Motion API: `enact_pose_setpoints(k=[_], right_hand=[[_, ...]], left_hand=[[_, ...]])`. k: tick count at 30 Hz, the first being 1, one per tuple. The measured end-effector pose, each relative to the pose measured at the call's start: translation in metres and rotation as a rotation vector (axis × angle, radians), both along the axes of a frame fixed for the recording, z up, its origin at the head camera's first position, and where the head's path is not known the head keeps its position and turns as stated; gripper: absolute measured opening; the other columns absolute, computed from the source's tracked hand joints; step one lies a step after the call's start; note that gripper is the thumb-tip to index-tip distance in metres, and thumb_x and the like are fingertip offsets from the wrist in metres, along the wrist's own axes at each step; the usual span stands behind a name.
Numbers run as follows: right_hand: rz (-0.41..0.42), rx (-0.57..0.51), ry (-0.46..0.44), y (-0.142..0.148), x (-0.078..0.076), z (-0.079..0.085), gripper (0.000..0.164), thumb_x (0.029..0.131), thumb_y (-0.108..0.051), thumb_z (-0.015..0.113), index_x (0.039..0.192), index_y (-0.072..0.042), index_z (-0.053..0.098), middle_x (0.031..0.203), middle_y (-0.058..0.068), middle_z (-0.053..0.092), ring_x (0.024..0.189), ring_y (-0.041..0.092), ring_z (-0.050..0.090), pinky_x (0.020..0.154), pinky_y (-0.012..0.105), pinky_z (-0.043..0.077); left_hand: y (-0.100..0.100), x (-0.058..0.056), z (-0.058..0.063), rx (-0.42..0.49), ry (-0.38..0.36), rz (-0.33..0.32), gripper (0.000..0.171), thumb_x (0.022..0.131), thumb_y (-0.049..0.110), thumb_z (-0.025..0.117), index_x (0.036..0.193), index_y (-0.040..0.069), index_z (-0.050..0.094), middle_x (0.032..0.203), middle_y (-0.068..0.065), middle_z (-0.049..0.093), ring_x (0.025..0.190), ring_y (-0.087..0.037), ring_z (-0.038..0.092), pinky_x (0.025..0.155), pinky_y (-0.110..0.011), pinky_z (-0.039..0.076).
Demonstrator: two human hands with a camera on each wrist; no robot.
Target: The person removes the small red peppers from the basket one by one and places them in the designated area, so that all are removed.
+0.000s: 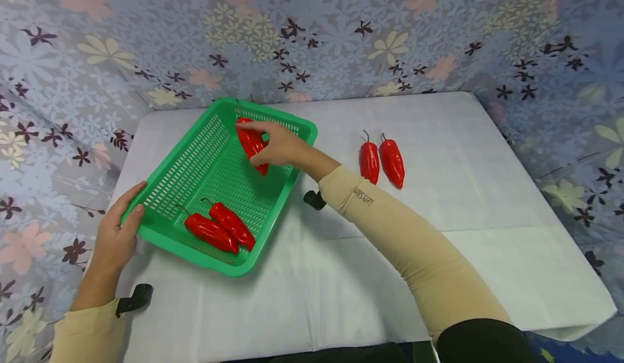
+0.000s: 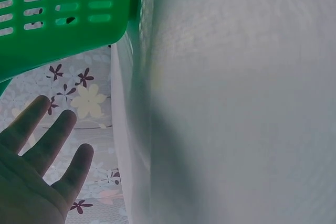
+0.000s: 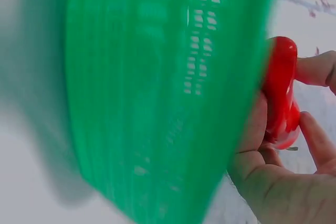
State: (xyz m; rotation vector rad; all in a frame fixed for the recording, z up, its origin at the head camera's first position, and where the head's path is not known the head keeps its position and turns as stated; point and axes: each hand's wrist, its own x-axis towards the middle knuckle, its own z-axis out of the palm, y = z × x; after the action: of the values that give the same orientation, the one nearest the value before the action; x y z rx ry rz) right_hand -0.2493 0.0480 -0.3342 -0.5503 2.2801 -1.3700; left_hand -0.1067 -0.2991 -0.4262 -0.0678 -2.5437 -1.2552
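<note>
My right hand [image 1: 280,143] grips a glossy red chili pepper [image 1: 252,145] between thumb and fingers, over the far end of a green plastic basket [image 1: 176,163]. In the right wrist view, fingers stand on both sides of that pepper [image 3: 282,95], beyond the basket's blurred wall [image 3: 157,77]. At the basket's near left corner, my left hand [image 1: 117,230] pinches the rim, thumb on top. The left wrist view shows three spread fingers of the left hand [image 2: 44,156] below the basket wall [image 2: 79,40]. Two red peppers [image 1: 210,233] [image 1: 232,225] lie inside the basket's near end.
Two more red peppers [image 1: 369,161] [image 1: 392,162] lie side by side on the white-covered table [image 1: 463,189], right of the basket and just beyond my right sleeve [image 1: 409,244]. Flowered cloth [image 1: 331,38] hangs behind the table. Black wrist cameras [image 1: 314,200] [image 1: 136,298] stick out from both wrists.
</note>
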Motion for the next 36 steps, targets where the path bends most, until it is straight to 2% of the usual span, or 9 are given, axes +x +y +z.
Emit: enact_pose_setpoints(k=[6,12,14,22,29,36], right_hand=[[-0.115,-0.025,-0.022,0.046,-0.01,0.016,0.079,0.081,0.001,0.073,0.151,-0.029,0.05,0.137,0.007,0.049,0.11,0.028,0.055,0.08,0.042,0.056],[-0.225,0.049,-0.052,0.094,-0.013,0.027,0.079,0.084,-0.004,0.074,0.151,-0.035,0.047,0.139,0.007,0.046,0.117,0.028,0.05,0.08,0.038,0.056],[-0.265,0.088,-0.059,0.108,-0.014,0.027,0.079,0.084,-0.007,0.075,0.151,-0.038,0.047,0.14,0.007,0.046,0.117,0.027,0.05,0.08,0.039,0.056],[-0.412,0.189,-0.108,0.163,-0.009,0.016,0.079,0.087,-0.011,0.076,0.152,-0.043,0.044,0.149,0.007,0.04,0.123,0.03,0.047,0.086,0.046,0.054],[-0.518,0.195,-0.137,0.214,-0.003,0.006,0.082,0.088,-0.006,0.072,0.157,-0.034,0.038,0.157,0.015,0.03,0.136,0.039,0.036,0.095,0.053,0.049],[-0.598,0.267,-0.143,0.263,0.002,-0.011,0.087,0.086,-0.006,0.074,0.16,-0.028,0.033,0.159,0.022,0.025,0.137,0.047,0.031,0.096,0.057,0.047]], left_hand=[[0.002,0.001,0.001,-0.002,-0.023,0.002,0.047,0.107,0.023,0.047,0.153,0.023,0.047,0.151,0.013,0.044,0.135,-0.015,0.039,0.106,-0.022,0.025],[0.003,0.001,0.0,0.008,-0.004,-0.002,0.046,0.106,0.021,0.047,0.153,0.021,0.048,0.15,0.013,0.045,0.126,0.002,0.039,0.1,-0.016,0.025],[0.003,0.001,-0.001,0.015,-0.002,-0.005,0.046,0.106,0.02,0.047,0.152,0.02,0.048,0.15,0.011,0.046,0.124,0.004,0.039,0.099,-0.016,0.026],[0.004,0.002,0.0,0.007,-0.007,0.017,0.046,0.106,0.02,0.047,0.152,0.019,0.049,0.152,-0.004,0.046,0.126,0.001,0.039,0.103,-0.018,0.025],[0.005,0.005,0.001,0.002,-0.026,0.032,0.046,0.107,0.021,0.046,0.152,0.022,0.048,0.149,0.015,0.045,0.128,-0.002,0.04,0.104,-0.019,0.025],[0.007,0.005,0.0,0.018,0.001,0.033,0.045,0.107,0.021,0.046,0.152,0.02,0.049,0.148,0.014,0.047,0.12,0.006,0.041,0.098,-0.015,0.027]])
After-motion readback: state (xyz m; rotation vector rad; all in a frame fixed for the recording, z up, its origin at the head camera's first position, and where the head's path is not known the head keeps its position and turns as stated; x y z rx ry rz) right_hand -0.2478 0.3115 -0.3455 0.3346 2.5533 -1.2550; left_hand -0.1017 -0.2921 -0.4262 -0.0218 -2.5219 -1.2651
